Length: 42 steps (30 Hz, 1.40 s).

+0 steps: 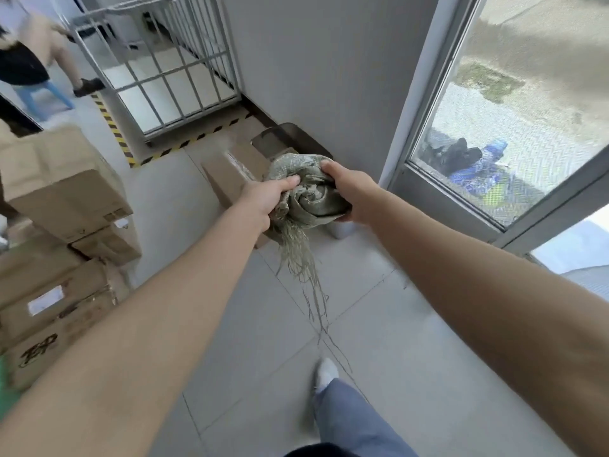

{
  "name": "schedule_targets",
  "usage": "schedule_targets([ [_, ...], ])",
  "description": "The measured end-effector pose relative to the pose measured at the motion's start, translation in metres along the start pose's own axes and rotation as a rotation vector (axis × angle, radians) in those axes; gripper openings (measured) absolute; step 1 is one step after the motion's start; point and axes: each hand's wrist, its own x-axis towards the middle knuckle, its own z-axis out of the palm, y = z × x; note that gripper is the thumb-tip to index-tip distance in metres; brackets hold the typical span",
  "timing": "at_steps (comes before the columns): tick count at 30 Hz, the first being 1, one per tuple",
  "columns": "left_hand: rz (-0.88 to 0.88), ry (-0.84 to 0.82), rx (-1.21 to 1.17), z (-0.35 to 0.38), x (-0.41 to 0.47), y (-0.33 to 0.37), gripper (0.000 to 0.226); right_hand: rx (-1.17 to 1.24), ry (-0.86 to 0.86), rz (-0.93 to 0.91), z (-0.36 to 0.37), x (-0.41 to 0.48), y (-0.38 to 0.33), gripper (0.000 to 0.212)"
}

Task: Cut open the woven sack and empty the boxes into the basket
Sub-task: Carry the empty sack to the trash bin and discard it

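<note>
Grey tiled floor (412,357), plain grey wall (313,77) straight ahead, glass door (494,110) on the right with pavement outside. Far left: wire cage (158,61) inside a yellow-black hazard tape (108,123) outline on the floor. Another person sits on a blue stool (46,97) at the far left edge.

Stacked cardboard boxes (62,183) crowd the left side. A single box (230,173) stands on the floor by the wall, just below the hands. Open tile runs from the near foot (324,372) up to it.

Woven sack (309,196) is off the floor, bunched into a wad between both hands. Left hand (263,199) and right hand (349,189) each have fingers curled tight into the cloth. Frayed threads (303,268) hang from the wad down to the tiles.

Black print (38,349) on the nearest left box looks like "TOP", not sure. White label (44,301) above it is unreadable.
</note>
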Motion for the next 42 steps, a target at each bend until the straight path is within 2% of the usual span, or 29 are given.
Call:
schedule_targets([
  [1,-0.008,-0.008,0.009,0.002,0.019,0.009,0.068,0.0,0.003,0.008,0.003,0.017,-0.011,0.049],
  [5,-0.054,-0.061,0.017,0.003,0.097,0.04,0.087,-0.003,0.043,0.02,0.02,0.072,-0.053,0.036],
  [8,-0.092,-0.11,0.027,0.0,0.152,0.058,0.094,-0.005,0.096,0.024,0.036,0.111,-0.079,0.039],
  [10,-0.1,-0.152,0.053,-0.001,0.183,0.073,0.087,0.021,0.125,0.017,0.047,0.137,-0.094,0.037],
  [12,-0.114,-0.226,0.082,-0.001,0.216,0.085,0.064,0.063,0.156,0.035,0.056,0.165,-0.103,0.027],
  [14,-0.122,-0.271,0.136,0.0,0.247,0.095,0.056,0.081,0.185,0.067,0.066,0.189,-0.107,0.024],
  [17,-0.126,-0.344,0.193,0.0,0.295,0.1,0.065,0.136,0.259,0.105,0.08,0.226,-0.107,0.023],
  [22,-0.189,-0.448,0.32,0.012,0.359,0.091,0.074,0.283,0.323,0.21,0.091,0.27,-0.093,0.011],
  [24,-0.243,-0.478,0.432,0.021,0.375,0.087,0.081,0.307,0.349,0.273,0.088,0.285,-0.084,0.011],
  [25,-0.272,-0.484,0.468,0.027,0.383,0.083,0.077,0.316,0.352,0.298,0.086,0.293,-0.079,0.013],
  [28,-0.35,-0.484,0.574,0.043,0.415,0.061,0.045,0.345,0.354,0.338,0.081,0.324,-0.062,0.012],
  [31,-0.404,-0.478,0.611,0.052,0.451,0.027,0.04,0.351,0.381,0.345,0.079,0.362,-0.034,0.015],
  [39,-0.492,-0.495,0.687,0.052,0.574,-0.109,0.052,0.309,0.461,0.425,0.091,0.509,0.088,0.035],
  [42,-0.468,-0.481,0.726,0.051,0.625,-0.165,0.072,0.291,0.487,0.441,0.1,0.566,0.141,0.041],
])
